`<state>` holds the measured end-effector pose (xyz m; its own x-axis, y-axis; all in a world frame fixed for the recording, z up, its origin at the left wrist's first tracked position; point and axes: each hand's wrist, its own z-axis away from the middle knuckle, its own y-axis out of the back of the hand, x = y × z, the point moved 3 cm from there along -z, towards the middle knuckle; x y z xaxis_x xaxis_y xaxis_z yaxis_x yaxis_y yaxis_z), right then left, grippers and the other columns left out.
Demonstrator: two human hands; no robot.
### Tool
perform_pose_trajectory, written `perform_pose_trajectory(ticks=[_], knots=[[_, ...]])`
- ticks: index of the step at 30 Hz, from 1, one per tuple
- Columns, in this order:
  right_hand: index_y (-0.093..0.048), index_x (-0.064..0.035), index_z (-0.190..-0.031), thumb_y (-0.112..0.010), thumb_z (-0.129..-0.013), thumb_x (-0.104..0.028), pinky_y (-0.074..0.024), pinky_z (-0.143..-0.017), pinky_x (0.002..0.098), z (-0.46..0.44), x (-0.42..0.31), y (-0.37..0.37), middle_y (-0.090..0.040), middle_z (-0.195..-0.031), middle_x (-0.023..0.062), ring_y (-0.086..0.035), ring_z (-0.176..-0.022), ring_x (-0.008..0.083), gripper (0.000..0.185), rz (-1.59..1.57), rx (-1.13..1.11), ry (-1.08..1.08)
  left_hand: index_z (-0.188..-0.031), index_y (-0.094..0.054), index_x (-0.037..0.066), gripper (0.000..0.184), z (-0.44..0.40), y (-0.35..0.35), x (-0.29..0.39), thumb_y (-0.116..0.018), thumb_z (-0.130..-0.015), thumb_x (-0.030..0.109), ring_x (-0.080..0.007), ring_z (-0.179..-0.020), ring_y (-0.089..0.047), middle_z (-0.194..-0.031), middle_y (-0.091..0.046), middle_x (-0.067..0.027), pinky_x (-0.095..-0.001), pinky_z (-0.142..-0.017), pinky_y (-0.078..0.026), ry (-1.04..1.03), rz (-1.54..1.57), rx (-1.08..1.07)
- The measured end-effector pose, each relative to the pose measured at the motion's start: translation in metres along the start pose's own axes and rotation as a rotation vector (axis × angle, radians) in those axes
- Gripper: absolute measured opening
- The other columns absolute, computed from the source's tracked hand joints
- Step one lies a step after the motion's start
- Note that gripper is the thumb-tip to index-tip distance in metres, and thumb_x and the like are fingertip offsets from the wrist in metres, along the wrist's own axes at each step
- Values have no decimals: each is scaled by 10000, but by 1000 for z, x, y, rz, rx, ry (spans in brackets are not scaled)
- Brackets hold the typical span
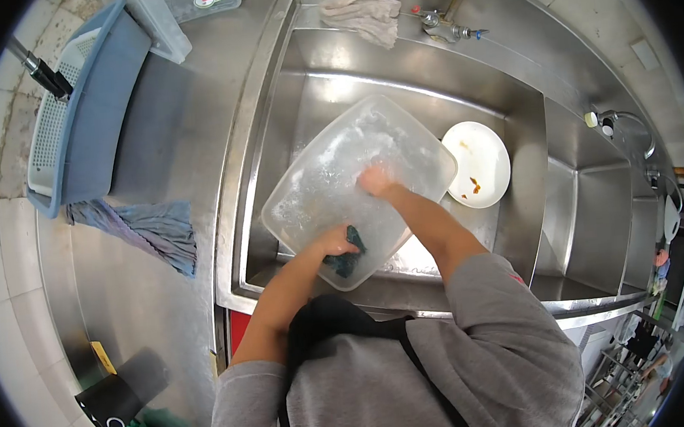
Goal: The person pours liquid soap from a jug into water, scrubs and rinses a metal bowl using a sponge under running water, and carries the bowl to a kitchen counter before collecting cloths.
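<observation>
The container [337,194] is wet, glossy plastic and the sink [436,82] smooth, shiny metal.

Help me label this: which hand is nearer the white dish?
Right. The right hand is at the middle of the translucent container, left of the white dish; the left hand is farther, toward the container's near corner, holding a dark scrubber.

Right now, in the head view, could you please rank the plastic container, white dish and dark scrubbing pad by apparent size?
1. Plastic container
2. White dish
3. Dark scrubbing pad, partly hidden
</observation>
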<state>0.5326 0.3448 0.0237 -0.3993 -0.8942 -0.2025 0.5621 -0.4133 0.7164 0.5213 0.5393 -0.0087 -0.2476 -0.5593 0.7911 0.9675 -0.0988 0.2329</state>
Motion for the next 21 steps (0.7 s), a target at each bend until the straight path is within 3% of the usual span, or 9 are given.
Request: perform_pose_trajectory(ticks=[1, 4, 7, 10, 13, 14, 17, 19, 21], knots=[[-515, -79, -1097, -451, -796, -347, -344, -874, 465, 7, 9, 9, -488, -1148, 137, -433, -1074, 318, 408, -69, -9, -88, -1154, -458, 49, 568, 5, 7, 8, -649, -669, 275, -336, -956, -528, -1043, -547, -197, -374, -838, -404, 37, -90, 58], [-452, -91, -1175, -436, -809, -363, -342, -870, 476, 30, 23, 25, -490, -1121, 164, -439, -1064, 325, 456, -171, 609, -95, -1082, -500, 57, 447, 15, 33, 36, -627, -676, 195, -329, -936, -538, -998, -571, -163, -389, -819, -419, 217, -346, 311], [-404, -92, -1224, -384, -853, -373, -294, -914, 511, 25, 31, 1, -429, -1222, 142, -355, -1156, 321, 465, -358, 789, -207, -1039, -486, 44, 401, 27, 75, 74, -607, -681, 175, -297, -974, -527, -1008, -561, -154, -397, -822, -417, 438, -447, 539], [-395, -97, -1240, -378, -858, -339, -274, -935, 511, -20, 40, -69, -397, -1252, 158, -296, -1208, 316, 452, -104, 231, -347, -1159, -396, 34, 544, 22, 80, 51, -602, -683, 198, -272, -1044, -491, -1092, -517, -165, -368, -859, -399, 645, -417, 722], [-418, -64, -1219, -426, -827, -318, -311, -909, 513, -19, -10, -92, -401, -1246, 180, -400, -1120, 345, 467, 127, 320, -381, -1241, -290, 21, 661, -10, 41, -19, -598, -686, 205, -258, -1058, -474, -1145, -480, -155, -342, -882, -381, 448, -662, 1090], [-426, -47, -1208, -472, -800, -329, -328, -900, 505, -24, -22, -103, -399, -1246, 192, -446, -1068, 367, 498, 290, 417, -275, -1241, -302, 29, 641, -29, 34, -54, -583, -702, 232, -253, -1042, -480, -1138, -486, -146, -341, -880, -382, 350, -401, 1100], [-498, -36, -1104, -604, -721, -333, -374, -856, 433, -14, -45, -88, -462, -1155, 202, -492, -989, 343, 496, -707, 619, 56, -1192, -375, 43, 531, -31, 45, -29, -512, -760, 320, -245, -990, -492, -1092, -507, -121, -346, -867, -389, 245, 1148, 754], [-553, -36, -1005, -615, -731, -305, -409, -805, 360, 57, -79, -7, -514, -1073, 182, -501, -977, 272, 389, -1081, 735, 152, -1159, -424, 53, 487, -17, 60, 17, -465, -799, 379, -240, -955, -500, -1061, -521, -104, -350, -859, -393, 111, 1572, 618], [-561, -19, -943, -631, -725, -319, -420, -752, 367, 63, -88, -6, -536, -994, 190, -526, -895, 289, 377, -943, 978, 125, -1072, -480, 61, 433, 8, 75, 71, -399, -833, 413, -246, -902, -518, -985, -545, -96, -377, -827, -407, 7, 1690, 564]])
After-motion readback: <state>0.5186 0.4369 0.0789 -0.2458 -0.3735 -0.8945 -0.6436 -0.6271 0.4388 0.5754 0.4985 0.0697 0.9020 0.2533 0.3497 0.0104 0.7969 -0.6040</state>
